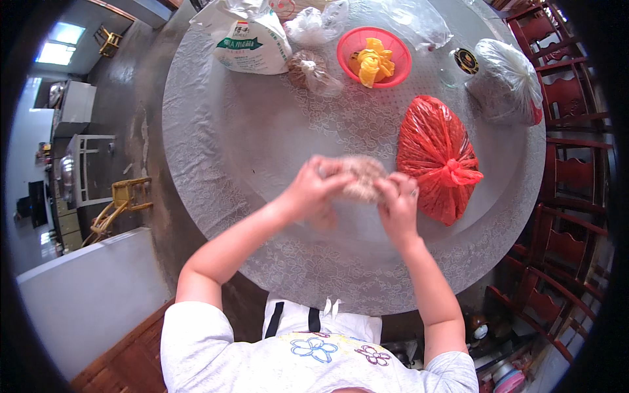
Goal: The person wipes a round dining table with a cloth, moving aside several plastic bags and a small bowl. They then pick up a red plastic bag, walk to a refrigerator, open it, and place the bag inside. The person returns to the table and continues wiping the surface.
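Between my hands, above the table, is a small clear plastic bag with pale brownish contents, blurred so that I cannot make out what is inside. My left hand grips its left side, fingers closed. At its right end my right hand pinches the plastic. Just right of my right hand lies a red plastic bag, full and knotted at its near right side. Farther back is a red plastic basket holding a knotted yellow bag.
A round table bears a grey lace cloth under clear plastic. Toward the back are a large white sack, a tied bag of brown stuff, a clear jar and a full translucent bag. Dark red chairs line the right.
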Available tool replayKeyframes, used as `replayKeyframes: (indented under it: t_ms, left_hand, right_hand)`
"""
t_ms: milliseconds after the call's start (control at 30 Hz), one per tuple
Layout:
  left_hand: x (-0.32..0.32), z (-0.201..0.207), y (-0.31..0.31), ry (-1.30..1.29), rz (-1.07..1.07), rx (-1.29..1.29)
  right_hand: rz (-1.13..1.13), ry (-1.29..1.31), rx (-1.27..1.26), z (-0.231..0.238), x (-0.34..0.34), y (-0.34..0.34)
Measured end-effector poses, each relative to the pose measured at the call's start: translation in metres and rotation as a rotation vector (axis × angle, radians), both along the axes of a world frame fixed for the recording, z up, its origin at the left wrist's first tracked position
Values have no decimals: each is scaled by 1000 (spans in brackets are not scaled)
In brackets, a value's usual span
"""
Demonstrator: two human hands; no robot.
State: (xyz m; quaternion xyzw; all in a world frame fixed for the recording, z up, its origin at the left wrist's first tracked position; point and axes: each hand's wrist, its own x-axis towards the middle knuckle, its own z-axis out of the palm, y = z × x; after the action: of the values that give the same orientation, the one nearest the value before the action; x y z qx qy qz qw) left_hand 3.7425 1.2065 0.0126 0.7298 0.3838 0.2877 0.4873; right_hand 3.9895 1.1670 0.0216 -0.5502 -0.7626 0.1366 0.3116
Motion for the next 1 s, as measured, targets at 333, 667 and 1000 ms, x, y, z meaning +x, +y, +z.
replayKeyframes:
  t_ms: [333,667,1000]
  left_hand:
    - [-63,-52,76,467,33,680]
    - [-201,1,91,271,43,652]
    - [-227,-60,20,548,52,647]
  right_hand:
    - [-120,-117,-148,-56,-110,46]
    - [-19,76,-121,-4,-218,47]
    - [-60,-132,-105,-82,-273,-36]
